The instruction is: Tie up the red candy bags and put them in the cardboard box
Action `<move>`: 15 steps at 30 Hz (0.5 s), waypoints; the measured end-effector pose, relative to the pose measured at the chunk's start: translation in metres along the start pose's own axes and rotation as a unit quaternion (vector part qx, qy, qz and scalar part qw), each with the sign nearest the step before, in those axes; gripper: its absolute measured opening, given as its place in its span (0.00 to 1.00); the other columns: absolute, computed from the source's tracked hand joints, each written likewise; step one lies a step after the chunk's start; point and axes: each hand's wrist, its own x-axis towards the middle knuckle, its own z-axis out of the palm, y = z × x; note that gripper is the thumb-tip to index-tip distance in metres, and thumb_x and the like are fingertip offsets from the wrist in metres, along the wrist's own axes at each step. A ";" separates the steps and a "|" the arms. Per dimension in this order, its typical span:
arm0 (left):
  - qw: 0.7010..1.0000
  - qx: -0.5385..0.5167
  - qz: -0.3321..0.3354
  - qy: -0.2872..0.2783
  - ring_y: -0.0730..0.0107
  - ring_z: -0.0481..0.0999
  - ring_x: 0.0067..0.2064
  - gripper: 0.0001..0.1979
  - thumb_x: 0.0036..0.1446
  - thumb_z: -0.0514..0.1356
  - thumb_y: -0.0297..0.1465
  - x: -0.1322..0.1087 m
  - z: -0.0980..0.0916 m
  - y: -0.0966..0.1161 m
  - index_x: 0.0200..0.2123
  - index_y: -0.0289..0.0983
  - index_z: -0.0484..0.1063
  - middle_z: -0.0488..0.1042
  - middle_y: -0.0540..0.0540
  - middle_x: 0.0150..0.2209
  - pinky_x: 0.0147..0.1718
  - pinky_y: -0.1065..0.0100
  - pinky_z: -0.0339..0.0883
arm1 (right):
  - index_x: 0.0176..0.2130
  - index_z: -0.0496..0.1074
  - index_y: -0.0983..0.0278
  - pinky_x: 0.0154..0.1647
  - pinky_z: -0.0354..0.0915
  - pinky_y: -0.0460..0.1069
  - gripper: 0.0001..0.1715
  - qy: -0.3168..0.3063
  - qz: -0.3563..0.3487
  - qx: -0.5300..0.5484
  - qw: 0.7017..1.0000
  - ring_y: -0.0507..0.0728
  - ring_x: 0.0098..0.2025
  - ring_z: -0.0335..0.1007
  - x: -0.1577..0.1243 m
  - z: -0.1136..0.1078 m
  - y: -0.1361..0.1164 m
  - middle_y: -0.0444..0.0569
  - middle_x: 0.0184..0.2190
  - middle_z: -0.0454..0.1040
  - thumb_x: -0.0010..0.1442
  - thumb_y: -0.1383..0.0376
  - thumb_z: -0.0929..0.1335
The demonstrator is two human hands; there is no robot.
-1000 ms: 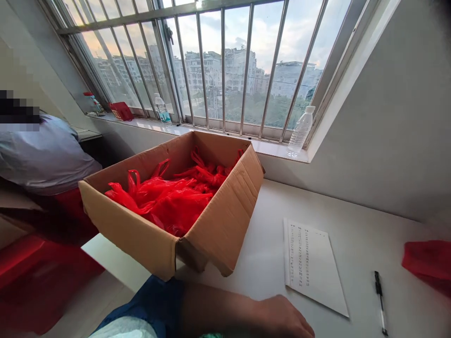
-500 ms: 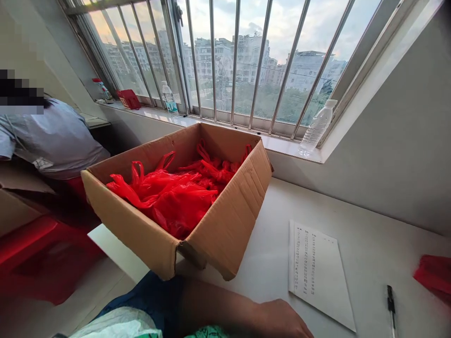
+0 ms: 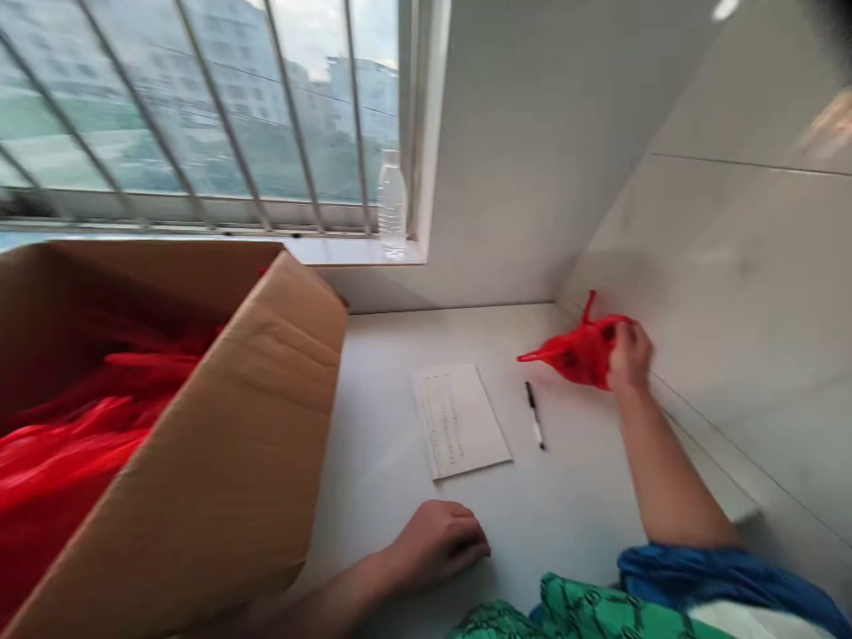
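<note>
My right hand, its fingers closed, grips the right side of a small red plastic bag at the table's right back, beside the wall. My left hand rests on the white table near the front, fingers curled together with nothing seen in them. Between the hands lie a white notebook with handwritten columns and a black-capped pen. A large cardboard box stands on the left, with red plastic bags inside.
An empty clear bottle stands upright on the window sill behind the table. Metal bars cross the window. The right wall borders the table closely.
The view has swung to the right. My right hand has come into view, holding the red bag at the right. The other person and the left part of the sill have left the view.
</note>
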 end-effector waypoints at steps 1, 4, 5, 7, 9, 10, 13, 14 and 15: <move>1.000 -0.018 -0.003 0.001 0.69 0.77 0.33 0.14 0.66 0.55 0.36 0.003 -0.005 0.001 0.35 0.37 0.78 0.79 0.45 0.31 0.32 0.72 0.65 | 0.43 0.74 0.63 0.50 0.70 0.53 0.17 0.004 -0.004 0.006 1.000 0.55 0.44 0.75 0.001 -0.008 0.001 0.54 0.44 0.78 0.72 0.57 0.61; 0.997 -0.070 -0.035 0.017 0.71 0.76 0.33 0.14 0.67 0.54 0.35 0.008 -0.017 0.007 0.36 0.36 0.78 0.78 0.45 0.30 0.33 0.73 0.65 | 0.45 0.73 0.62 0.44 0.72 0.55 0.20 -0.060 -0.010 0.081 0.995 0.59 0.42 0.77 -0.009 -0.002 0.001 0.53 0.40 0.80 0.66 0.50 0.64; 0.995 -0.081 -0.053 0.030 0.71 0.76 0.32 0.15 0.67 0.54 0.35 0.009 -0.022 0.009 0.36 0.36 0.78 0.78 0.46 0.30 0.33 0.74 0.65 | 0.45 0.73 0.61 0.43 0.72 0.56 0.21 -0.098 -0.004 0.118 0.988 0.60 0.43 0.78 -0.015 0.006 0.001 0.52 0.40 0.80 0.64 0.49 0.65; 0.989 -0.095 -0.091 0.071 0.72 0.74 0.30 0.15 0.68 0.54 0.37 0.011 -0.032 0.013 0.36 0.36 0.78 0.77 0.47 0.28 0.31 0.74 0.64 | 0.46 0.73 0.59 0.42 0.73 0.55 0.21 -0.175 0.027 0.175 0.969 0.62 0.45 0.78 -0.031 0.022 -0.001 0.51 0.41 0.81 0.63 0.48 0.65; 0.978 -0.104 -0.124 0.132 0.72 0.73 0.29 0.16 0.68 0.54 0.38 0.012 -0.042 0.014 0.36 0.36 0.77 0.77 0.48 0.27 0.29 0.73 0.63 | 0.46 0.73 0.59 0.42 0.73 0.55 0.21 -0.263 0.064 0.185 0.945 0.62 0.46 0.77 -0.047 0.032 0.002 0.52 0.42 0.80 0.64 0.48 0.65; 0.970 -0.108 -0.135 0.172 0.72 0.73 0.28 0.16 0.67 0.54 0.38 0.012 -0.048 0.014 0.36 0.36 0.77 0.76 0.48 0.27 0.29 0.73 0.63 | 0.46 0.74 0.59 0.43 0.72 0.56 0.21 -0.310 0.078 0.170 0.932 0.62 0.47 0.77 -0.055 0.035 0.005 0.52 0.43 0.80 0.64 0.49 0.65; 0.929 -0.089 -0.156 0.322 0.71 0.74 0.32 0.14 0.67 0.55 0.38 0.013 -0.065 0.013 0.38 0.37 0.76 0.76 0.48 0.30 0.34 0.71 0.66 | 0.50 0.73 0.59 0.50 0.70 0.58 0.20 -0.397 0.084 0.089 0.910 0.61 0.49 0.75 -0.075 0.032 0.022 0.50 0.46 0.79 0.62 0.53 0.68; 0.911 -0.072 -0.160 0.374 0.70 0.75 0.34 0.13 0.68 0.54 0.38 0.015 -0.070 0.014 0.39 0.37 0.75 0.77 0.48 0.32 0.36 0.70 0.67 | 0.52 0.73 0.58 0.53 0.68 0.58 0.20 -0.400 0.081 0.075 0.910 0.61 0.51 0.74 -0.080 0.028 0.028 0.50 0.47 0.78 0.62 0.55 0.68; 0.891 -0.050 -0.160 0.421 0.68 0.76 0.37 0.12 0.68 0.54 0.37 0.017 -0.075 0.014 0.41 0.38 0.75 0.77 0.47 0.36 0.39 0.69 0.68 | 0.53 0.71 0.57 0.55 0.67 0.59 0.20 -0.390 0.078 0.073 0.914 0.60 0.52 0.73 -0.085 0.023 0.032 0.49 0.49 0.77 0.62 0.57 0.67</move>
